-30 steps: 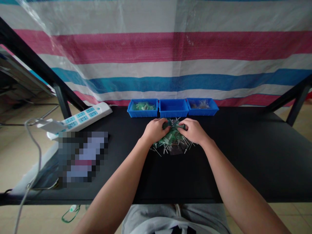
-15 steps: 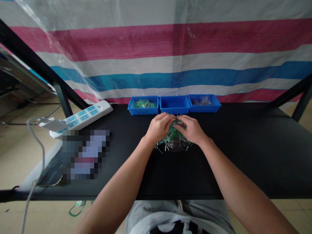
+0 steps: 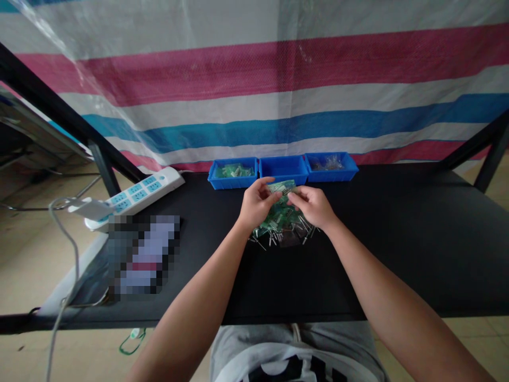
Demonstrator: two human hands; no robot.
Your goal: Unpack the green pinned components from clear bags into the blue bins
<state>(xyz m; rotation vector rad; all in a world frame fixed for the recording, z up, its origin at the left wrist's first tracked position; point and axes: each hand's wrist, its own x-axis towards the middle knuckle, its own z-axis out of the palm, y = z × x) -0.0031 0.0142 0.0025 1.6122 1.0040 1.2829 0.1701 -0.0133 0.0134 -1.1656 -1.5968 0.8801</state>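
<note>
Between my two hands is a small green plastic bag (image 3: 283,185) with pale pieces showing in it. My left hand (image 3: 255,204) pinches its left side between thumb and fingers. At its lower right edge, the thumb and fingertips of my right hand (image 3: 316,206) close on the bag. Right below them lies a pile of green bags and metal screws or pins (image 3: 280,220) on the black table (image 3: 286,286). Some thin metal shafts stick out at the near side of the pile. My fingers partly cover the pile's far side.
Behind the pile stand a blue bin (image 3: 233,183) with green bags, a middle blue bin (image 3: 283,178) and a right blue bin (image 3: 336,175) with small clear bags. A white power strip (image 3: 137,196) with a plugged-in cable and a pixelated phone-like object (image 3: 149,254) lie left.
My hands have drawn slightly apart, and the green bag between them now shows raised above the pile. The camera view has shifted a little.
</note>
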